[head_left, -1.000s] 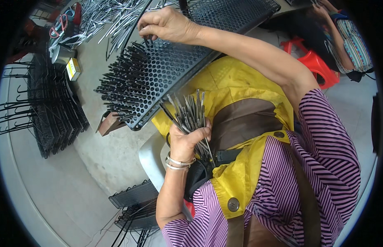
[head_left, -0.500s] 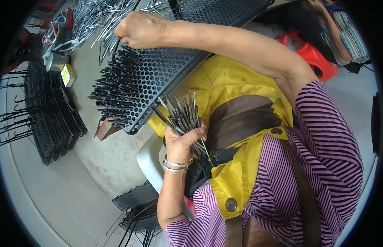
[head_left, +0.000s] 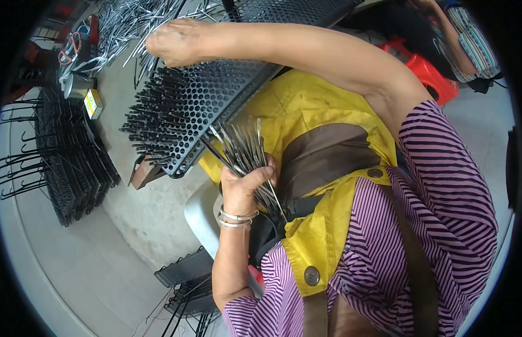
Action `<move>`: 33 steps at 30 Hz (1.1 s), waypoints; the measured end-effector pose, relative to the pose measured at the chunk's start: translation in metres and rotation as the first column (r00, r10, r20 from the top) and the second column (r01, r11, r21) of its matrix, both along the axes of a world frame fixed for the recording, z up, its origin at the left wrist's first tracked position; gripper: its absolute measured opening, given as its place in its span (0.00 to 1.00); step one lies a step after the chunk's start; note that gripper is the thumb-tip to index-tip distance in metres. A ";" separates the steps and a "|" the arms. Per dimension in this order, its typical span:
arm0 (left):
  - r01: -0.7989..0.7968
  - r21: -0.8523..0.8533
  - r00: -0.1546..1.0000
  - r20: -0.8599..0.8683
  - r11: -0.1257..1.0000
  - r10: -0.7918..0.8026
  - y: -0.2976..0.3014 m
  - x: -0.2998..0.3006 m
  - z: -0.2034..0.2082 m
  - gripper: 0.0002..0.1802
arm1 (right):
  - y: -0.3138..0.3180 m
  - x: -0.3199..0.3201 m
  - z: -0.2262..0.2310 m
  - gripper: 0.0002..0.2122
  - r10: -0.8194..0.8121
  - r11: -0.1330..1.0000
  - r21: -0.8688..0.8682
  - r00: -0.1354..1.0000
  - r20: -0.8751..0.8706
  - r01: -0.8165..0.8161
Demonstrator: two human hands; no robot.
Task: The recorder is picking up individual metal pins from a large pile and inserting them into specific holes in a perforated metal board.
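My left hand (head_left: pixel 247 185) is closed around a bundle of thin grey metal rods (head_left: pixel 244 149), held in front of the yellow apron. A slanted black perforated metal rack (head_left: pixel 210 95) lies just beyond it. Many dark rods (head_left: pixel 157 115) stand packed in the holes at the rack's left end. Over the far part of those rods, my right hand (head_left: pixel 179 42) is curled into a fist, its back turned up. Its fingertips are hidden, so I cannot make out what they pinch.
Loose silver rods (head_left: pixel 132 25) lie heaped at the far left. Near them are scissors (head_left: pixel 70 48), a metal cup (head_left: pixel 77 85) and a small yellow-white box (head_left: pixel 94 104). Black hooked racks (head_left: pixel 70 157) are stacked at left. A red stool (head_left: pixel 429 78) and another person's arm (head_left: pixel 456 42) are at far right.
My right hand has shifted slightly left and away over the rack's far edge. My left hand has moved a little left with the bundle still in it.
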State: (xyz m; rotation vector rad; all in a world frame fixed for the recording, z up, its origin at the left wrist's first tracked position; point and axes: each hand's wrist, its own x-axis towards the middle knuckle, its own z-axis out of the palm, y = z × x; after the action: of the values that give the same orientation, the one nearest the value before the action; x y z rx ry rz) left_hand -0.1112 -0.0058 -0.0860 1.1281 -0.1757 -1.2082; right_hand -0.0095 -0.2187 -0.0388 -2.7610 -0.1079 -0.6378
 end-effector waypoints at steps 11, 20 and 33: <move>0.007 -0.056 1.000 0.001 0.998 -0.007 0.001 0.000 -0.002 0.14 | -0.010 0.010 0.019 0.07 0.100 0.990 -0.069 0.959 -0.267 -0.123; 0.016 -0.025 1.000 0.000 1.000 -0.016 0.001 0.000 -0.001 0.17 | -0.016 -0.007 -0.007 0.12 0.044 0.909 0.415 0.998 -0.034 -0.026; 0.014 -0.056 1.000 -0.023 0.998 -0.015 -0.001 0.000 -0.002 0.19 | -0.009 0.001 -0.014 0.14 -0.078 0.957 0.287 0.990 0.121 0.040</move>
State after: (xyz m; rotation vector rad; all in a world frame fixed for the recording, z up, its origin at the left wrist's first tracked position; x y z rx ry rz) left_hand -0.1110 -0.0068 -0.0879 1.0657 -0.1989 -1.2215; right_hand -0.0089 -0.2281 -0.0524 -2.4527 0.0366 -0.7845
